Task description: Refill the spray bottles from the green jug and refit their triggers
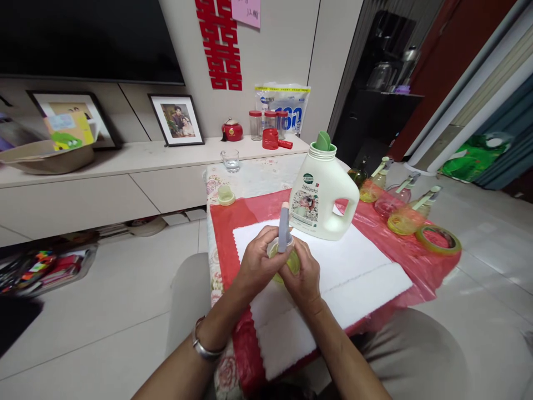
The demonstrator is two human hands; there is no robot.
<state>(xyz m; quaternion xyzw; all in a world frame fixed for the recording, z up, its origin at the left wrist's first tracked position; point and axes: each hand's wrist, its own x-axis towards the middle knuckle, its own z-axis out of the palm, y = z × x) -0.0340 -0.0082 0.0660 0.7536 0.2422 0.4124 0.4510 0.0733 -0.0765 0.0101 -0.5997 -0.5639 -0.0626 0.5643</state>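
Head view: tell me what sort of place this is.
Probably a home's living room: a big television hangs on the wall, a framed photo stands on the long cabinet, and red cutouts decorate the wall.

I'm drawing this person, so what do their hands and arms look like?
The left hand and right hand are bare, without gloves. No sleeves show. A shiny silver-coloured bracelet circles the left wrist; the right wrist has nothing on it.

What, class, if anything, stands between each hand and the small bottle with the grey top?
Nothing visible: the left hand and the right hand both touch the small bottle directly. The pale green jug stands beyond them, not between.
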